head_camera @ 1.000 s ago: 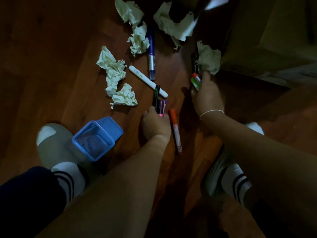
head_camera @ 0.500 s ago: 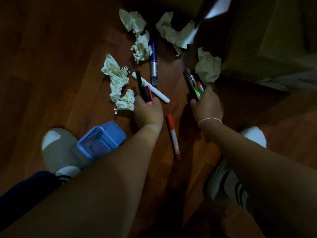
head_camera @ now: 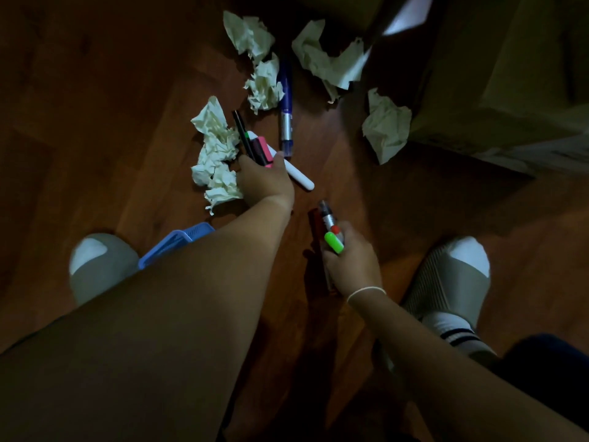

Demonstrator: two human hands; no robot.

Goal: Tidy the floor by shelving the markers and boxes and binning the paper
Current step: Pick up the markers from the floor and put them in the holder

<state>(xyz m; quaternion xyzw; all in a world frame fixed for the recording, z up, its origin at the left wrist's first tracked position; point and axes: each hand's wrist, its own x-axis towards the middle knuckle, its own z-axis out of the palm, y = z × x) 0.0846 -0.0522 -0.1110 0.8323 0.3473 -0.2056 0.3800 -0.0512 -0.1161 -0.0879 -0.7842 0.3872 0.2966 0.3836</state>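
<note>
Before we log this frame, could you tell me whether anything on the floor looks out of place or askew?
Yes. Crumpled paper lies scattered over the wooden floor, with a blue marker and a white marker loose among it. The blue mesh pen holder lies tipped on its side by the left foot.

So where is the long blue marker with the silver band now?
In the head view the long blue marker lies on the wooden floor, top centre, right beside a crumpled paper ball and just beyond the left hand.
</note>
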